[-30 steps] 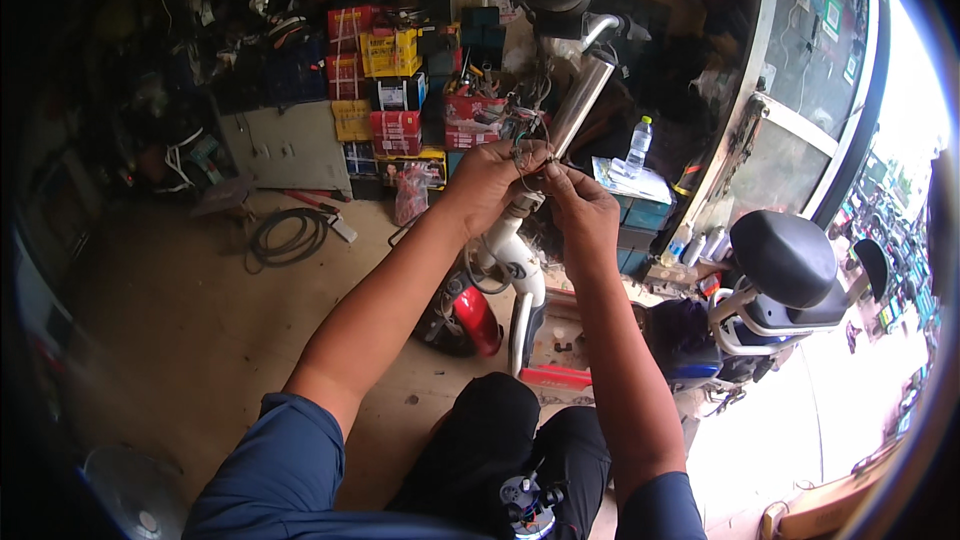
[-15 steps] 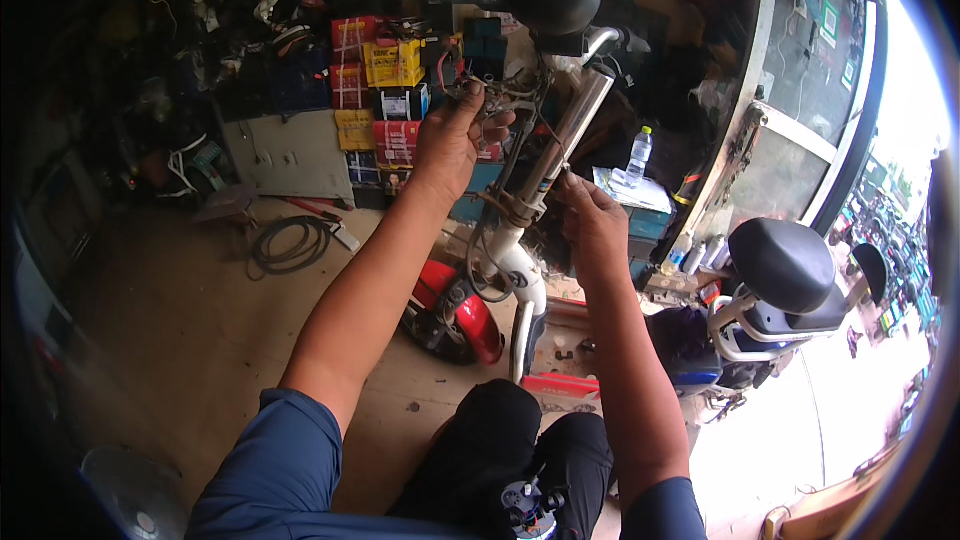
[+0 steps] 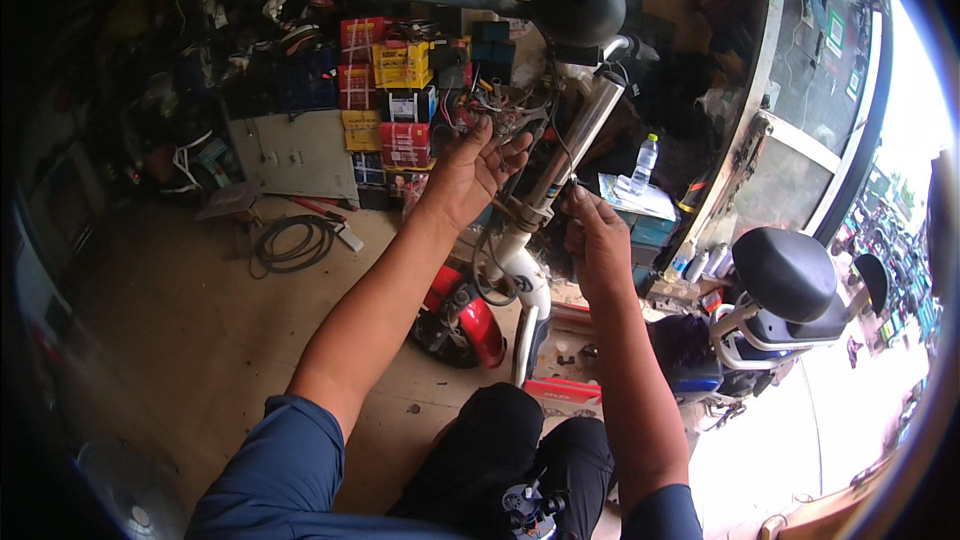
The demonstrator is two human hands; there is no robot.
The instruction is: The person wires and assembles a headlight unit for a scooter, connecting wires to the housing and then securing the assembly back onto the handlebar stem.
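Observation:
My left hand (image 3: 470,176) is raised beside a scooter's upright steering column. Its fingers are loosely curled and apart from the thumb, just below a tangle of thin wires (image 3: 505,118); whether a fingertip touches them is unclear. Right of the shiny metal column tube (image 3: 582,130), my right hand (image 3: 600,240) is closed in a pinch. A small thin tip pokes up from its fingers next to a dark cable, but the held piece is mostly hidden. Above both hands sits the round black mirror (image 3: 577,5). Below, the white frame (image 3: 522,275) runs down to a red front fender (image 3: 480,325).
Stacked red and yellow boxes (image 3: 405,65) stand behind the wires. A water bottle (image 3: 645,162) rests on papers to the right. Nearby is another scooter with a black seat (image 3: 785,273). A coiled black hose (image 3: 292,245) lies on the floor at left.
The view has shifted slightly, moving the scene right and down. My left hand has dropped a little from the wires, its fingers spreading more. My right hand keeps its pinch beside the column.

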